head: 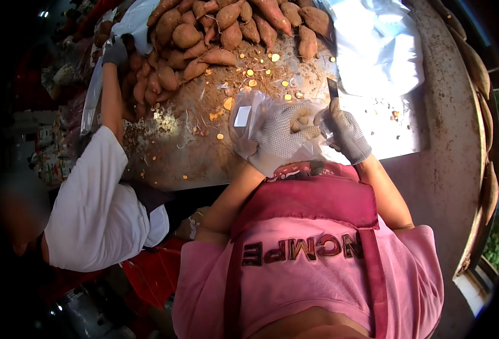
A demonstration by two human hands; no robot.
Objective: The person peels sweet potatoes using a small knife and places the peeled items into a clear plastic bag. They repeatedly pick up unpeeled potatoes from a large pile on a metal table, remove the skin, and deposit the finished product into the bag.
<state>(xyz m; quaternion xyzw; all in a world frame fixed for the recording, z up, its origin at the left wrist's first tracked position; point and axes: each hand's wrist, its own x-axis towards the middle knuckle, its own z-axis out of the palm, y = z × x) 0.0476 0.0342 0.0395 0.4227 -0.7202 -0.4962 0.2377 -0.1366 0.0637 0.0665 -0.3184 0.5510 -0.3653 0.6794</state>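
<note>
My left hand (pixel 281 133), in a dotted work glove, grips a clear plastic bag (pixel 249 112) above the near edge of the metal table. A small white label sits on the bag's left side. My right hand (pixel 349 133), gloved too, holds a knife (pixel 333 88) with its dark blade pointing up and away from me. The fingers of that same hand also touch the bag's gathered right end. Whether anything lies inside the bag, I cannot tell. Beyond my hands, cut yellow slices (pixel 275 57) and root trimmings are scattered over the soil on the table.
A large heap of sweet potatoes (pixel 186 36) covers the table's far side. Shiny plastic bags (pixel 376 46) lie at the far right, beside a ledge (pixel 448 97). On my left, a co-worker in a white shirt (pixel 97 203) reaches a gloved hand (pixel 115 53) to the heap.
</note>
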